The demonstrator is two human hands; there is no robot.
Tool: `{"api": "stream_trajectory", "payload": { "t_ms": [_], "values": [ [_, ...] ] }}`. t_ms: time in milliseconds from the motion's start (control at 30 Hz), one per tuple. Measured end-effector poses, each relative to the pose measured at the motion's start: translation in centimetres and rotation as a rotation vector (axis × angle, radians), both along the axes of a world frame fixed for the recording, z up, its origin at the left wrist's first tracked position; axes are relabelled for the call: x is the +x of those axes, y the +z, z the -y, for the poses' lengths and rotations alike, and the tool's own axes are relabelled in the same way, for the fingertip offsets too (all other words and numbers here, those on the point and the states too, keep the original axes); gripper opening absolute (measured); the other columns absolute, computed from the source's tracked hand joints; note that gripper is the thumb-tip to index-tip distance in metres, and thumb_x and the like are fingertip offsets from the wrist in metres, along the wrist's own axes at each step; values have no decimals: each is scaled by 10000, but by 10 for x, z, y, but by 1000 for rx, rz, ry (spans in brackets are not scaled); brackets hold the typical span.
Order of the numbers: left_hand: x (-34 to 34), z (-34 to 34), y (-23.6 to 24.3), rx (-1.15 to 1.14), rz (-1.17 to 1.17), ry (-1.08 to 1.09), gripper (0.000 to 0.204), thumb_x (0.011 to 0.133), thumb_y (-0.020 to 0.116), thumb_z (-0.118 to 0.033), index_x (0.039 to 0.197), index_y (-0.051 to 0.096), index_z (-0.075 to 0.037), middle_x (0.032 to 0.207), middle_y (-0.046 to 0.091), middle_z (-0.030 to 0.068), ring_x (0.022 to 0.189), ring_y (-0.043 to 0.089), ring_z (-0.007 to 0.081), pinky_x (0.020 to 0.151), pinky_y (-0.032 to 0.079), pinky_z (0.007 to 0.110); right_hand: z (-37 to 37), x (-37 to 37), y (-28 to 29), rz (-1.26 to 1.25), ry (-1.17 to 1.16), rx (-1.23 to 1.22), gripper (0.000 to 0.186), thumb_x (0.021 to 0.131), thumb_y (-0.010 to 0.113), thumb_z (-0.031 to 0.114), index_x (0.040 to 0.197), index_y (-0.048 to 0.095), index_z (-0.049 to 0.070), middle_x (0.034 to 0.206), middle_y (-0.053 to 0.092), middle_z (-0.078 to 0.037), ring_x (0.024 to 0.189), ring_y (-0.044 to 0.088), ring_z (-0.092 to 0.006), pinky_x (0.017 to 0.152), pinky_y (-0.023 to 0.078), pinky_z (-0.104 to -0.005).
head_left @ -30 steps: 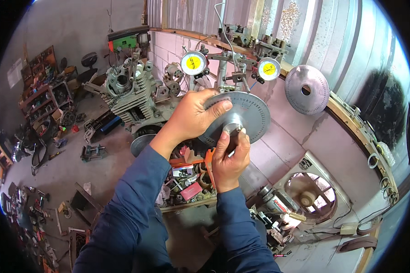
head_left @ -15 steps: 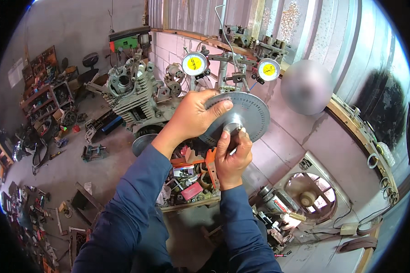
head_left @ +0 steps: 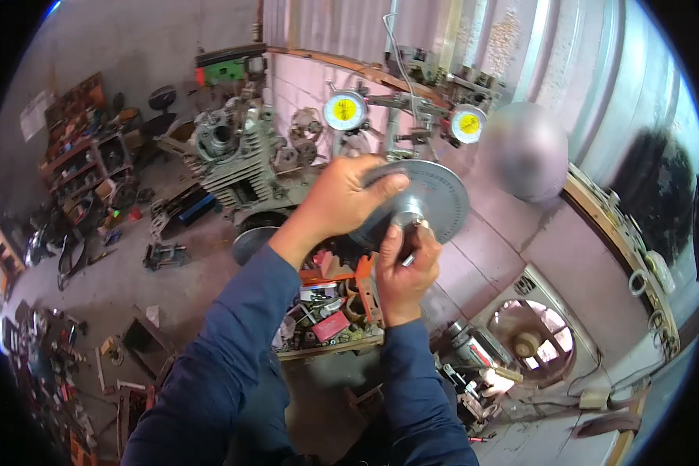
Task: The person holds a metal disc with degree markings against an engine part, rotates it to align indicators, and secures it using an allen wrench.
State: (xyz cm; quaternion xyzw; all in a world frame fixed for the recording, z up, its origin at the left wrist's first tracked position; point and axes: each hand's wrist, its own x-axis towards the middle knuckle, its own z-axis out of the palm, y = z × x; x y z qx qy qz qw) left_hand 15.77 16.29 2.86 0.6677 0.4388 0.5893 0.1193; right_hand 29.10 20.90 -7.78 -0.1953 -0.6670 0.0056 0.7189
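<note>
A round grey degree wheel with fine marks round its rim is held up in front of me, tilted. My left hand grips its left edge, thumb across the face and fingers behind. At the centre stands a shiny metal hub. My right hand is closed just below the hub, pinching a small metal rod; its exact kind is unclear, and the fingers hide most of it. Just beyond the wheel are two yellow-faced dial gauges, a left one and a right one, on a metal stand.
Beneath my hands a tray carries tools, small parts and a red box. A finned engine block stands to the left. At the right are a wall fan and a wooden ledge. Parts clutter the floor at far left.
The whole view has shifted slightly, so the wheel, hands and gauges sit a little farther right. Both hands keep their grip, and the rod's end shows more plainly below the right fingers.
</note>
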Motion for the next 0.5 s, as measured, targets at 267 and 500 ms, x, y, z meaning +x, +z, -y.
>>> {"api": "stream_trajectory", "payload": {
  "t_ms": [267,500],
  "values": [
    [20,-21,-2,116,-11,16,324,820,757,-280,846,668,31,759,658,242,679,663,320,664,509,430,-14,53,1,67,8,-191,453,937,754,228,1250,584,-53,1002,660,-170,875,647,-246,794,533,-386],
    [5,-9,-12,217,20,36,315,775,743,-223,814,645,73,709,635,236,701,658,361,646,489,432,5,79,28,59,608,-445,251,1004,613,224,950,634,-20,660,548,-78,526,539,-176,639,529,-431]
  ]
}}
